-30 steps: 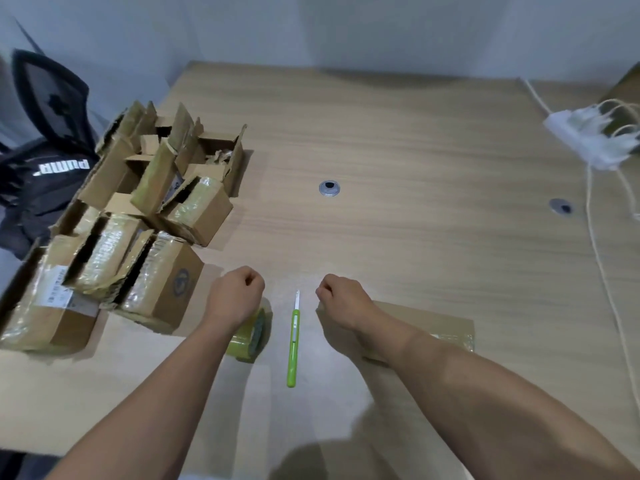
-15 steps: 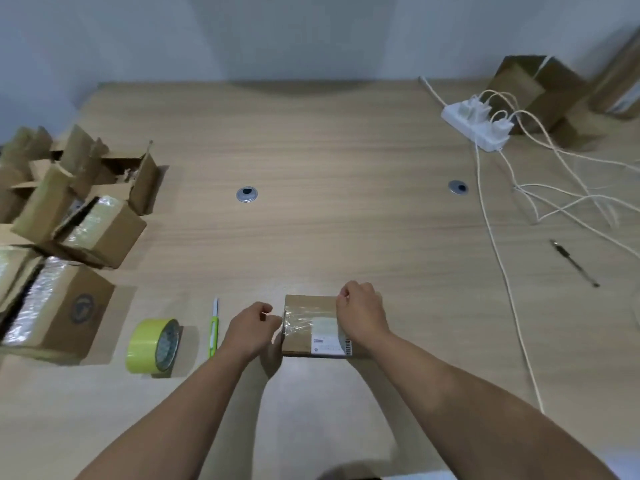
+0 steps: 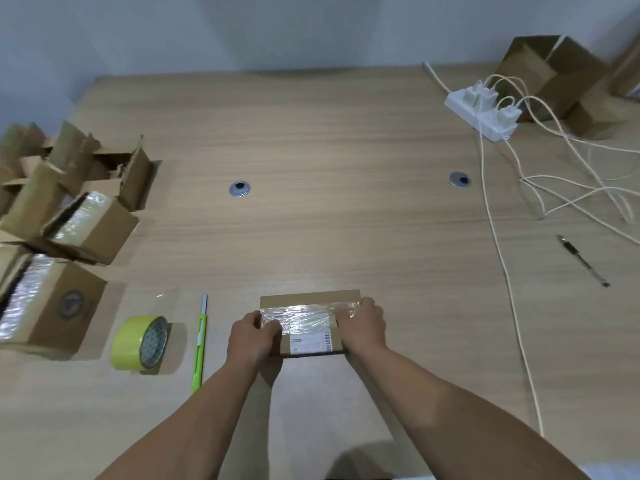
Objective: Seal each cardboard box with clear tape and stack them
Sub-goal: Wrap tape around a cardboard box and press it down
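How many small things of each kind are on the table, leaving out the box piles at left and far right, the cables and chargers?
Taped box: 1
Yellow tape roll: 1
Green cutter: 1
Black pen: 1
White power strip: 1
Metal table grommets: 2
Total: 7

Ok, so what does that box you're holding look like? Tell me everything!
The cardboard box is small, flat and brown, and lies on the wooden table near its front edge. A shiny, crinkly band of clear tape runs across its top. Below the tape is a white label with a barcode. The left hand holds its left end and the right hand holds its right end.
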### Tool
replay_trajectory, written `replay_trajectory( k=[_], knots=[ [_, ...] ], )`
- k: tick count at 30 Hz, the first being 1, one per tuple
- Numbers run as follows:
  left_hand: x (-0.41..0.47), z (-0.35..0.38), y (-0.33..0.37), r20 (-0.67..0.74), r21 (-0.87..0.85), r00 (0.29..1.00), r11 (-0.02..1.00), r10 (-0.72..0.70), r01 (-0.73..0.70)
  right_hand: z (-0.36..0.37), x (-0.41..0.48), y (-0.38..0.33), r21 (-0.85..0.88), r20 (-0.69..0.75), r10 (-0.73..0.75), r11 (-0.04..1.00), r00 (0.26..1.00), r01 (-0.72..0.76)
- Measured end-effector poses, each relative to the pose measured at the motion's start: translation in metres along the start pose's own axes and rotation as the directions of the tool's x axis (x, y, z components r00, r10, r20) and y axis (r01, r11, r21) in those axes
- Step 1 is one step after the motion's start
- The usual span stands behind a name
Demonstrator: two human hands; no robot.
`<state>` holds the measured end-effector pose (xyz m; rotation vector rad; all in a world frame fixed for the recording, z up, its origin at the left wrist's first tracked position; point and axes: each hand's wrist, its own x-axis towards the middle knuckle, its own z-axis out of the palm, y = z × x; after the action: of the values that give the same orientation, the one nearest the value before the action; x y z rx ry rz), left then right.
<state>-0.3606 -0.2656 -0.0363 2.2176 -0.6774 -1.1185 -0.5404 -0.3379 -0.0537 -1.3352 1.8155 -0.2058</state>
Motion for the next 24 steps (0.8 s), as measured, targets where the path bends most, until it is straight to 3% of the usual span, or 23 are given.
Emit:
replay_trajectory(
  k=[4, 13, 24],
  knots=[
    [0.011, -0.008, 0.001, -0.024, -0.002, 0.999, 1.0, 0.029, -0.029, 0.013, 0.005, -0.016, 0.004, -0.035, 0.011, 1.0, 0.999, -0.011],
    [0.036, -0.019, -0.006, -0.021, 0.195, 0.982, 0.964, 0.187, -0.179, 0.033, 0.012, -0.028, -0.022, -0.093, -0.02, 1.0, 0.995, 0.018],
    [0.042, 0.008, 0.0, -0.111, 0.208, 0.992, 0.978, 0.058, -0.034, 0.042, 0.018, -0.043, -0.179, -0.155, -0.019, 0.984, 0.988, -0.009]
  ],
)
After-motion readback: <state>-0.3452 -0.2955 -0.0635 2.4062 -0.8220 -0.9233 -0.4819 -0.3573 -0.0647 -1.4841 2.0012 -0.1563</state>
